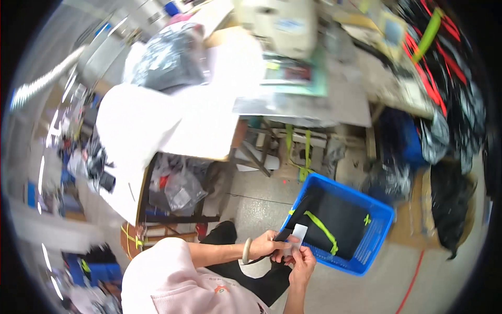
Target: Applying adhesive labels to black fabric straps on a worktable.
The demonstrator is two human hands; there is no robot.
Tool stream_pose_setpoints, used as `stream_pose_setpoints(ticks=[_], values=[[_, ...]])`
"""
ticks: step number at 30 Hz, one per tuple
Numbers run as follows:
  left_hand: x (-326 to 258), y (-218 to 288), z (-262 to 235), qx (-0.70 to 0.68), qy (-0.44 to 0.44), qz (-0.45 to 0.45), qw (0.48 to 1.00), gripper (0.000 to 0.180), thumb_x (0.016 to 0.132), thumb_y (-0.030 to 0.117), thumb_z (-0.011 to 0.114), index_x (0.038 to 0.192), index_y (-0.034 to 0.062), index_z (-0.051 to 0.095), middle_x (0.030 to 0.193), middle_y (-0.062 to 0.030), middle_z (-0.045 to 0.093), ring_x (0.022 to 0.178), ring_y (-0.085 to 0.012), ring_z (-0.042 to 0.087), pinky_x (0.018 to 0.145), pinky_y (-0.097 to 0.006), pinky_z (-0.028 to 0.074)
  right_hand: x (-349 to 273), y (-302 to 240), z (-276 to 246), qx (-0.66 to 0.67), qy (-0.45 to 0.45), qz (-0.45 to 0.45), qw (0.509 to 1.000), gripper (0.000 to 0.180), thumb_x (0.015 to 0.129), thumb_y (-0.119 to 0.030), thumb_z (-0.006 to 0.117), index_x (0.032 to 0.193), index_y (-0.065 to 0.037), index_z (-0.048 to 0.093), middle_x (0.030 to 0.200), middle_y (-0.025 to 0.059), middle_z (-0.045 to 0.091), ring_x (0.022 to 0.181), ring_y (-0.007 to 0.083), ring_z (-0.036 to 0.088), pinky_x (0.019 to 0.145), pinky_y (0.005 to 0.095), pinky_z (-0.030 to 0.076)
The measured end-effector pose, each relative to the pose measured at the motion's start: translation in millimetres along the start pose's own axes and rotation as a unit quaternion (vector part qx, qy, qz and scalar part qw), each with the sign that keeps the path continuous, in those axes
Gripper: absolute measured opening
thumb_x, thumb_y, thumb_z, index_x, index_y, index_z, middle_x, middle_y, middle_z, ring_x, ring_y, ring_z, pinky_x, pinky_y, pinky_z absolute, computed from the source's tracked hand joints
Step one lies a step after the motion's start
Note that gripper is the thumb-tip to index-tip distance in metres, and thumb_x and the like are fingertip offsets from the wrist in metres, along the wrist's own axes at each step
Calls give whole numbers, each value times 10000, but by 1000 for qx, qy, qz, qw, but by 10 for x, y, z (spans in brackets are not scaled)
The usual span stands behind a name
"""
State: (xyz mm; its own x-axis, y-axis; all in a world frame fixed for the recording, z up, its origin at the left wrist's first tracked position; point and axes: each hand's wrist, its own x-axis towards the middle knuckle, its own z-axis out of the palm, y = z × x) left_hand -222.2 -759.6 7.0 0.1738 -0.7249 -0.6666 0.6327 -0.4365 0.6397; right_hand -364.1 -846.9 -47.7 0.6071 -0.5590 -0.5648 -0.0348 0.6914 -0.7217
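Over the near left edge of a blue plastic basket (386, 222), my two hands meet. My left hand (265, 245), with a pale bangle (246, 251) at the wrist, is closed on a black strip (297, 215) that slants up along the basket's rim. A small white rectangular piece (299, 233) lies between both hands. My right hand (303, 264) pinches its lower end, where the fingers partly hide it. Inside the basket lie flat black material (342, 209) and a yellow-green strip (322, 230).
Ahead stands a worktable (345, 107) with a pale machine (285, 26). At the left, white sheets (209, 120) cover another table, with plastic bags (180, 191) beneath. A cardboard box (413, 212) holding black bags (452, 204) sits right of the basket. A red line (413, 282) crosses the floor.
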Motion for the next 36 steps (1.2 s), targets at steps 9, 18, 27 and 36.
stream_pose_setpoints(ticks=[9,18,27,36], values=[[-2940,-390,-1919,-134,385,183,895,257,891,190,616,1058,-6,615,712,-73,648,469,-110,565,423,-237,441,-477,201,2422,-225,-282,-4,933,155,871,-34,626,1000,50,641,716,50,613,506,81,531,429,203,397],[-4629,-1070,-4645,-400,537,273,691,234,935,236,584,993,10,605,722,-70,626,501,-112,521,459,-255,403,-1037,2283,5986,-351,-357,-209,840,163,908,-44,555,1039,37,609,736,80,638,534,141,606,476,256,449],[-4511,-1206,-5295,-362,470,282,754,269,940,213,566,1031,-40,576,794,-143,668,534,-127,586,481,-238,484,-625,3072,6710,-551,-279,-555,557,276,857,-1,488,1110,91,547,1135,279,556,1022,431,559,833,481,470],[-4498,-1303,-5241,-389,431,324,746,295,977,194,508,1108,-68,541,837,-149,664,556,-122,588,499,-225,484,-448,3042,6711,-637,-285,-509,504,250,861,-119,531,1071,-52,649,1016,211,650,870,414,641,753,488,518]])
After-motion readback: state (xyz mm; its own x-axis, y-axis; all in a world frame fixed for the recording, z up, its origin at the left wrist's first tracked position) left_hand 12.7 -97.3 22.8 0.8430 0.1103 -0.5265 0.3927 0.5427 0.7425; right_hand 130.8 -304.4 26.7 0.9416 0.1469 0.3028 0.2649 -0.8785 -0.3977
